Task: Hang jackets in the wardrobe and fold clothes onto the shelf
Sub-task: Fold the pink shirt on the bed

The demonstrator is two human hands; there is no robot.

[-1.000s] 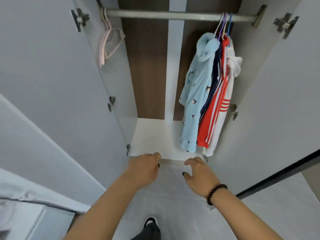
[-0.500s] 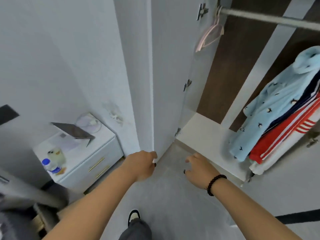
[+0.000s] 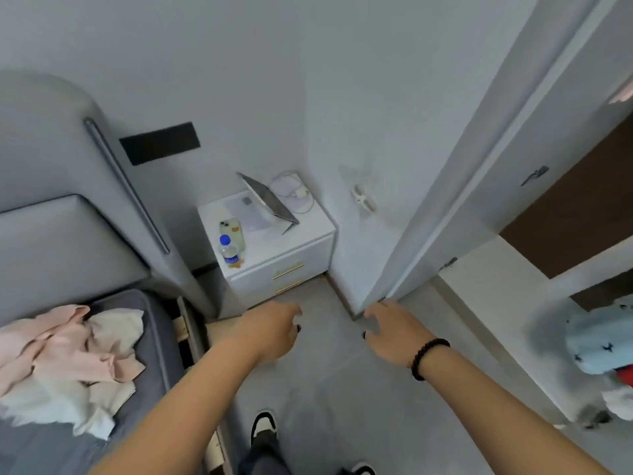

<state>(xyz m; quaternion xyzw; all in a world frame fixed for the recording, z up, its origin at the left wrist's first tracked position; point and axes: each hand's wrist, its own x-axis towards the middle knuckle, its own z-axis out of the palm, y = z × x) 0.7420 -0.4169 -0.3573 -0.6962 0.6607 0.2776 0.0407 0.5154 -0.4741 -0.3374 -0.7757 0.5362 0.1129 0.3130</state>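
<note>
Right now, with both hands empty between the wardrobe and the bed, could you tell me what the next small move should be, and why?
Probably reach the left hand toward the pink and white clothes heaped on the bed and take one piece. Both the left hand and the right hand hold nothing, the heap is unfolded, and the wardrobe stands open at right with its shelf bare where visible.

Two hands, left (image 3: 270, 332) and right (image 3: 394, 332), one nightstand (image 3: 274, 248), one bottle (image 3: 228, 252), two shoes (image 3: 263, 423).
</note>
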